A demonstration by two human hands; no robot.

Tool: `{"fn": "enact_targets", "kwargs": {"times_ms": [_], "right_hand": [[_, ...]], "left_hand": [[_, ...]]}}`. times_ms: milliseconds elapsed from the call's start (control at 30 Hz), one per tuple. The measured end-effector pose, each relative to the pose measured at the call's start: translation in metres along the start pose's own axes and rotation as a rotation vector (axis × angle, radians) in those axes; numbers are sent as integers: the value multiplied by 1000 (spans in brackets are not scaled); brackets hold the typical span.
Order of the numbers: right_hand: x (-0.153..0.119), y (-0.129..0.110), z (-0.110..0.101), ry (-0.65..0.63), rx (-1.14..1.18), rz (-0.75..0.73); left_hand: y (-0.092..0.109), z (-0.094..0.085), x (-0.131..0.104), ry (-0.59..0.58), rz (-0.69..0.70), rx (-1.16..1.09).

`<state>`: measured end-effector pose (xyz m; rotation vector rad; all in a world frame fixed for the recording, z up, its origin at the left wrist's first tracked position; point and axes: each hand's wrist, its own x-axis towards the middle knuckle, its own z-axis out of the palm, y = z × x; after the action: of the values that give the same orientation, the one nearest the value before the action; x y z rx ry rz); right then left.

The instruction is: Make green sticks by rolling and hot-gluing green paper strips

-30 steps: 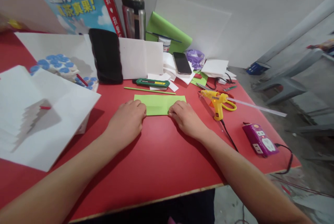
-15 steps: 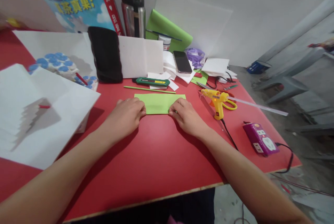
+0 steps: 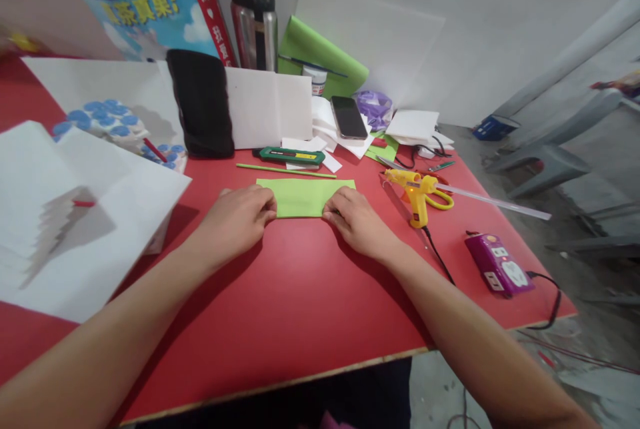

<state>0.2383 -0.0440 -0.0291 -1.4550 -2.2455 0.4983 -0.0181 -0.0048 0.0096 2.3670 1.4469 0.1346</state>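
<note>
A strip of light green paper (image 3: 301, 198) lies flat on the red table (image 3: 305, 295) between my hands. My left hand (image 3: 245, 212) pinches its near left corner, fingers closed and pointing down. At the near right corner, my right hand (image 3: 351, 215) grips the same paper between thumb and fingers. Part of the paper is hidden under both hands. Just beyond its far edge lies a thin green rolled stick (image 3: 286, 170). Behind that is a green utility knife (image 3: 291, 157).
To the right are a yellow glue gun (image 3: 414, 190) with a long clear stick, yellow-handled scissors (image 3: 441, 199) and a purple power socket (image 3: 500, 265). A white paper construction (image 3: 135, 215) stands left. A black upright object (image 3: 201, 105), phone (image 3: 349, 117) and steel thermos (image 3: 253, 15) are at the back.
Almost nothing differs. My left hand has shifted very slightly to the left along the green paper; my right hand stays at its corner.
</note>
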Motion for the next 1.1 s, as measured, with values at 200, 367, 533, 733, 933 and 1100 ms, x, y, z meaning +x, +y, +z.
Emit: {"fn": "enact_targets", "kwargs": {"times_ms": [200,367,533,733,933,1100], "right_hand": [[0,0,-1,2,8,-5],[0,-1,-1,0,10,-5],[0,-1,-1,0,7,-1],[1,-2,-2,-4,1,0],[0,-1,-2,-6,-3,-4],[0,1,-1,1,0,-15]], "left_hand": [[4,1,-3,26,16,8],[7,0,-5,61,10,-4],[6,1,-5,61,40,31],[5,4,-5,69,83,75],[7,4,-7,67,112,148],[24,2,-18,48,99,375]]}}
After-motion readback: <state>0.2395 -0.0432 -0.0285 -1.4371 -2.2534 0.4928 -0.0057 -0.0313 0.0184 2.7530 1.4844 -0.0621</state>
